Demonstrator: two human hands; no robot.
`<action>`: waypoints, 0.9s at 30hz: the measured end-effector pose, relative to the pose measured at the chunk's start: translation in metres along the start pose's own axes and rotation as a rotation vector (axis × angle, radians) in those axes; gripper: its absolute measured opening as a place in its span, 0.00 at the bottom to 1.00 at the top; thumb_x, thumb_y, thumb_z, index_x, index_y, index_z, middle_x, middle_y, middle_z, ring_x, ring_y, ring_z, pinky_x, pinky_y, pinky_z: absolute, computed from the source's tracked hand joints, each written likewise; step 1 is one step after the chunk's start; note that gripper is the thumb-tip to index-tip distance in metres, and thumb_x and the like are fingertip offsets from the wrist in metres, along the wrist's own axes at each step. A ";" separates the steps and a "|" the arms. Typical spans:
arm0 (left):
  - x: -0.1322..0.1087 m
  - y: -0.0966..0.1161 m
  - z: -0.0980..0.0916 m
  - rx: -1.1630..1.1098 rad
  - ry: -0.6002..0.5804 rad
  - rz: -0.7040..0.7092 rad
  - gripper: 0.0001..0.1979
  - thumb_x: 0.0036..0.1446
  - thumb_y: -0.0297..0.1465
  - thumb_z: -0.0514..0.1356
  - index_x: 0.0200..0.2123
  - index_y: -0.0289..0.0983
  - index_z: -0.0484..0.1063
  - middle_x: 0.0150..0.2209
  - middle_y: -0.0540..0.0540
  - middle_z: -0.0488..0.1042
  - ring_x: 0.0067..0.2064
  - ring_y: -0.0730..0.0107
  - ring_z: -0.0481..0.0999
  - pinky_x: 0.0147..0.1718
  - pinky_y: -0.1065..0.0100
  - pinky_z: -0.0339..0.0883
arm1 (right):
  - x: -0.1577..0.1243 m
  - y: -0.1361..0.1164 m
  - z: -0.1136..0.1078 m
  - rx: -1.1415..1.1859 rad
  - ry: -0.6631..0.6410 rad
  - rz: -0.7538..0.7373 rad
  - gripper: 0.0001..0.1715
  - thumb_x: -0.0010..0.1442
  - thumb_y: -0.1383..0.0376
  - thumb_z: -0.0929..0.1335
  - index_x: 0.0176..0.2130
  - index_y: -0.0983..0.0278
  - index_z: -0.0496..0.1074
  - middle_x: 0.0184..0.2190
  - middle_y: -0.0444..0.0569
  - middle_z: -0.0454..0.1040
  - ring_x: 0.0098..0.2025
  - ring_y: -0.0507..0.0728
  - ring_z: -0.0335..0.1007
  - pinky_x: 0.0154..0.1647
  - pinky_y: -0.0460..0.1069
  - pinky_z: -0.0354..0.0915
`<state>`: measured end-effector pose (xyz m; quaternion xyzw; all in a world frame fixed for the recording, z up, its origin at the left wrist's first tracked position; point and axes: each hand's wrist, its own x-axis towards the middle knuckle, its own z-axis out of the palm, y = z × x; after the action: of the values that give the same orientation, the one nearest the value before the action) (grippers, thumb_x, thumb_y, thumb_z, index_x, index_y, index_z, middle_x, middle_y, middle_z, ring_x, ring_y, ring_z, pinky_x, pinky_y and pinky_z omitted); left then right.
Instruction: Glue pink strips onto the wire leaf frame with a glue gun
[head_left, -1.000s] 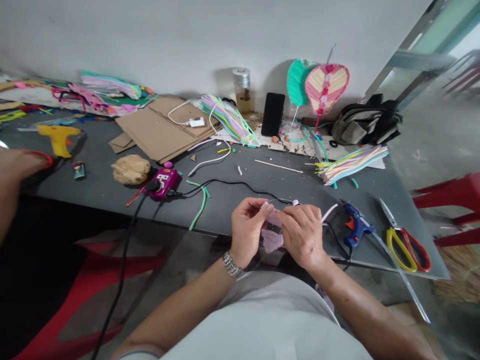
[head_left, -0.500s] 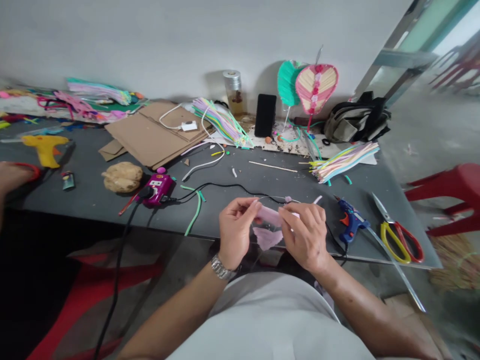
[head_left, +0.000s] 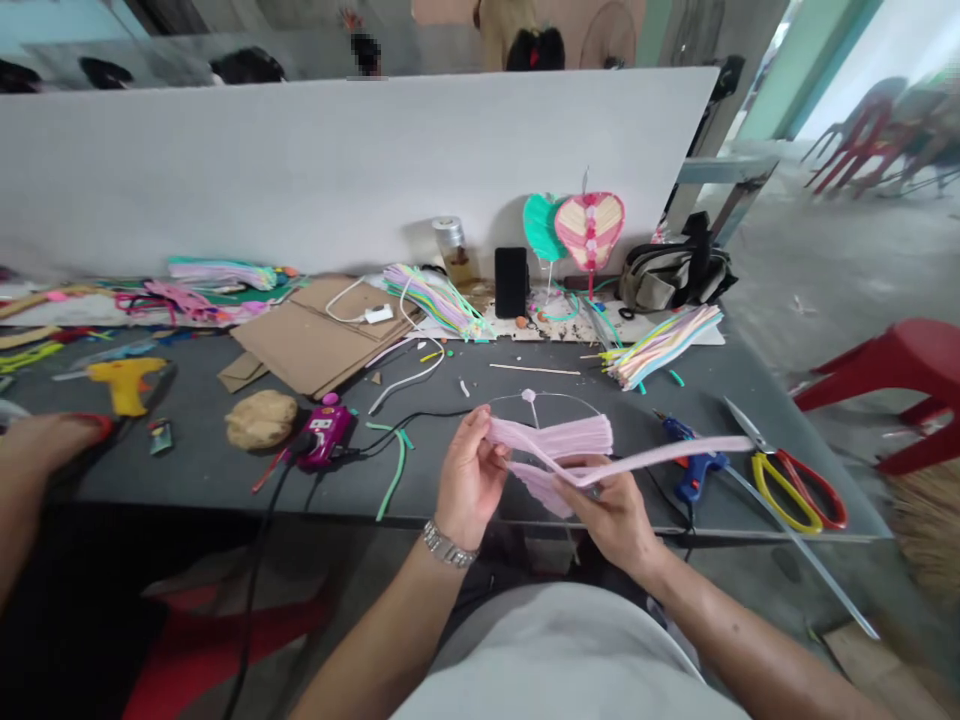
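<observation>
My left hand [head_left: 471, 485] pinches the left edge of a lilac pipe-cleaner panel [head_left: 574, 436], made of rows laid side by side on a thin wire loop with a small lilac knob [head_left: 529, 396] at its top. A loose lilac pipe cleaner [head_left: 675, 453] crosses the panel and sticks out far to the right. My right hand [head_left: 616, 515] has its fingers closed on this loose strip, below the panel. Its fingertips are partly hidden by the lilac rows. Right of it, a blue glue gun [head_left: 694, 465] lies beside scissors [head_left: 787, 480] with yellow and red handles.
Pipe-cleaner bundles [head_left: 660, 347], cardboard [head_left: 315, 345], a phone [head_left: 511, 283] and two finished heart-shaped fans [head_left: 590, 230] stand or lie farther back. A purple power socket [head_left: 324, 437] with black cords is left. Another person's hand [head_left: 56, 450] is near a yellow glue gun [head_left: 129, 383].
The view has tilted up, showing people behind the board. My hands have moved apart; the lilac panel now shows widely, and a long strip reaches out to the right from my right hand.
</observation>
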<state>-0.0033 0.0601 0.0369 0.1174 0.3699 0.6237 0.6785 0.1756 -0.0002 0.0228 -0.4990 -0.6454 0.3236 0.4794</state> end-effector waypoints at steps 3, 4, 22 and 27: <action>-0.001 0.003 -0.003 0.062 0.004 0.065 0.21 0.41 0.36 0.79 0.37 0.39 0.77 0.28 0.55 0.76 0.27 0.79 0.75 0.26 0.77 0.67 | 0.012 -0.021 -0.001 -0.167 -0.096 -0.212 0.13 0.71 0.62 0.65 0.39 0.61 0.77 0.35 0.50 0.80 0.37 0.58 0.77 0.38 0.51 0.70; -0.002 0.005 -0.005 0.091 -0.002 0.109 0.21 0.42 0.37 0.79 0.37 0.38 0.78 0.29 0.54 0.77 0.29 0.78 0.76 0.28 0.76 0.68 | 0.015 -0.027 -0.003 -0.249 -0.129 -0.310 0.13 0.72 0.66 0.63 0.39 0.62 0.76 0.34 0.50 0.79 0.37 0.57 0.76 0.38 0.51 0.69; -0.003 0.008 -0.043 0.281 0.080 0.128 0.24 0.36 0.37 0.80 0.34 0.34 0.77 0.31 0.51 0.79 0.27 0.77 0.76 0.27 0.73 0.70 | 0.008 -0.014 0.003 -0.836 -0.280 -0.666 0.16 0.65 0.73 0.63 0.49 0.65 0.75 0.46 0.57 0.77 0.46 0.62 0.65 0.44 0.55 0.60; -0.004 0.016 -0.054 0.305 0.037 0.051 0.24 0.35 0.35 0.81 0.37 0.33 0.81 0.31 0.49 0.80 0.27 0.76 0.77 0.25 0.74 0.70 | 0.005 -0.001 0.004 -0.840 -0.270 -0.679 0.18 0.64 0.74 0.63 0.51 0.65 0.75 0.49 0.58 0.77 0.52 0.62 0.67 0.50 0.56 0.62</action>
<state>-0.0501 0.0434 0.0108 0.2169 0.4698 0.5794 0.6297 0.1712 0.0048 0.0241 -0.3652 -0.8992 -0.0732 0.2295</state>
